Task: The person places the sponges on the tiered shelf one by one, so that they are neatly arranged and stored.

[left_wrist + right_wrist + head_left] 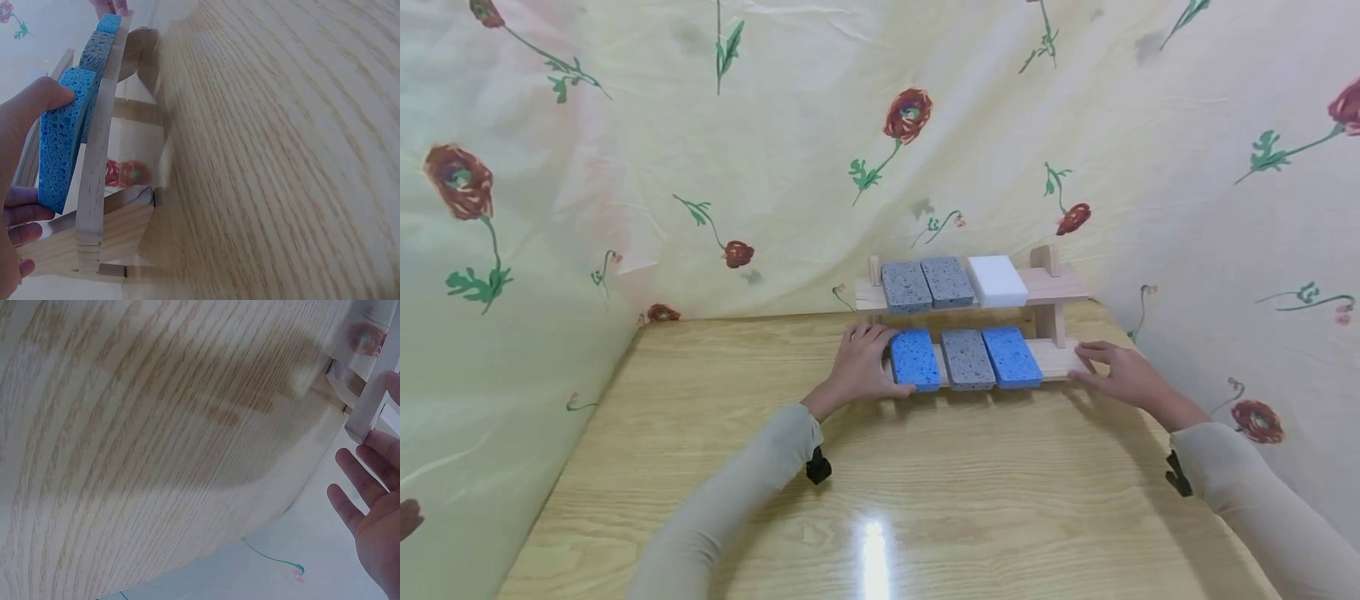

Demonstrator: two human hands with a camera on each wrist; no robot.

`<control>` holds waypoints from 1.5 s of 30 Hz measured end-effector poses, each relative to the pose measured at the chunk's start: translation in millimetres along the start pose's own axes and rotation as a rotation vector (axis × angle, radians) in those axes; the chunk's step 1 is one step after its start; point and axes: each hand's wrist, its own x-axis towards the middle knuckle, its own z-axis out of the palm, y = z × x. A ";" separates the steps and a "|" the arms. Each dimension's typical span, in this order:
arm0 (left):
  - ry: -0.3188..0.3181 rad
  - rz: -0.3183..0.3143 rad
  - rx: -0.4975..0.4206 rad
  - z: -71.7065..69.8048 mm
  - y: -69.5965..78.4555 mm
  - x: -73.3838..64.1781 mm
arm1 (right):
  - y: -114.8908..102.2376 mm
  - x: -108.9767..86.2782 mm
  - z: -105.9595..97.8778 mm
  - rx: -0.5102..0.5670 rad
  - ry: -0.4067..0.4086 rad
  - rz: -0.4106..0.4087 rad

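A two-tier wooden rack (1057, 285) stands at the back of the table. On its lower shelf lie a left blue sponge (915, 360), a grey sponge (967, 360) and a right blue sponge (1012, 357). My left hand (859, 363) holds the left blue sponge, thumb on the near edge and fingers round the far side. The left wrist view shows that sponge (59, 150) slightly tilted against the shelf board. With thumb and index finger, my right hand (1120, 375) pinches the right end of the lower shelf; its other fingers spread loosely in the right wrist view.
Two grey sponges (906, 286) and a white sponge-like block (997, 281) lie on the upper shelf. A flowered cloth (790, 167) hangs behind and at both sides of the wood-grain table (970, 492). Black wrist mounts (818, 467) hang under both sleeves.
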 end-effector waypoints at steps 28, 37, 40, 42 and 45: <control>-0.053 0.014 0.038 9.9 -1.4 -1.7 | 2.7 -3.7 8.0 0.001 0.022 -0.006; -0.056 0.004 0.052 9.8 -0.9 0.8 | -1.7 -1.2 3.1 -0.001 0.028 -0.012; -0.055 0.002 0.064 9.7 -0.7 0.8 | -2.2 -0.9 2.4 -0.003 0.023 -0.009; -0.052 0.003 0.063 9.7 -0.7 1.2 | -2.0 -0.7 1.7 -0.004 0.023 -0.011; -0.050 0.007 0.066 9.8 -0.8 2.2 | -2.3 -0.6 0.1 0.000 0.027 -0.018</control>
